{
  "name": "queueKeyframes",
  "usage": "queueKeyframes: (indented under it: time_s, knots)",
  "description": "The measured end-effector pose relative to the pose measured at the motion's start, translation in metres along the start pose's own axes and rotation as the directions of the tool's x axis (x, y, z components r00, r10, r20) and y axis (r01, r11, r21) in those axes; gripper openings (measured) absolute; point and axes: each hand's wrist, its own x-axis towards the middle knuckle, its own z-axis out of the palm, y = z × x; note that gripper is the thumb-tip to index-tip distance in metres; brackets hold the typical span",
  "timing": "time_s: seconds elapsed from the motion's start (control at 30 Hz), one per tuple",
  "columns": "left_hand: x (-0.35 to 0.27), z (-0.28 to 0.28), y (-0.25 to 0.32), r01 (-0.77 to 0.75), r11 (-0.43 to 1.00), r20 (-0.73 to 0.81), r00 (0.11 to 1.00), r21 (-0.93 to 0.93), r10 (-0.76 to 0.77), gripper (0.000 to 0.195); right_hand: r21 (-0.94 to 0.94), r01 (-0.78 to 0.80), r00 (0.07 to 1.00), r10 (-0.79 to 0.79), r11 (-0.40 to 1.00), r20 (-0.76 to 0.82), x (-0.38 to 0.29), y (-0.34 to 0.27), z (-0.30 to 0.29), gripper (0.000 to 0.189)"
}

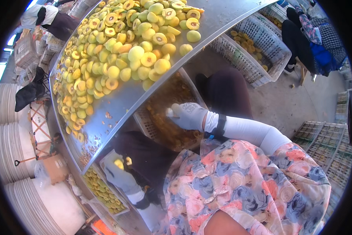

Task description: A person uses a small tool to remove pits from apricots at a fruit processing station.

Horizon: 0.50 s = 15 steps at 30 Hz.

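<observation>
My left hand (pixel 115 171), in a grey glove, is shut on a yellow piece of fruit (pixel 119 164). Close to its fingertips is a second small yellow piece (pixel 129 160); I cannot tell if the hand touches it. My right hand (pixel 192 116), gloved and with a white sleeve behind it, curls around a small pale, shiny object (pixel 169 112), too blurred to name. Below that hand, between my knees, stands a plastic crate (pixel 148 127) with wet brown-orange contents. Halved yellow-green stone fruit (pixel 114 72), some with pits showing, is heaped on the metal table (pixel 117 104) before me.
A crate of green-yellow fruit (pixel 105 191) sits under the table at the left. A white crate (pixel 252 55) with fruit halves stands at the upper right, near a seated person (pixel 319 41). Stacked white trays (pixel 14 147) line the left side. Another person (pixel 51 19) bends at the upper left.
</observation>
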Motion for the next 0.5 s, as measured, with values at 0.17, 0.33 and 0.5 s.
queueKeyframes:
  time_s: [0.17,0.33,0.5]
  knots:
    - [-0.016,-0.006,-0.004,0.365,0.687,-0.003,0.882,-0.628,-0.472,0.025,0.045,0.004,0.998,-0.008,0.999,0.070,0.000,-0.005,0.000,0.040]
    - [-0.050,-0.016,-0.049,0.393,0.569,-0.127,0.733,-0.722,-0.668,0.029,0.091,-0.028,0.997,0.021,0.995,0.079,-0.003,-0.002,-0.007,0.041]
    - [-0.046,-0.064,-0.083,0.259,0.899,-0.062,0.965,0.354,-0.254,0.039,0.101,-0.056,0.993,0.045,0.993,0.109,-0.002,-0.006,-0.017,0.040]
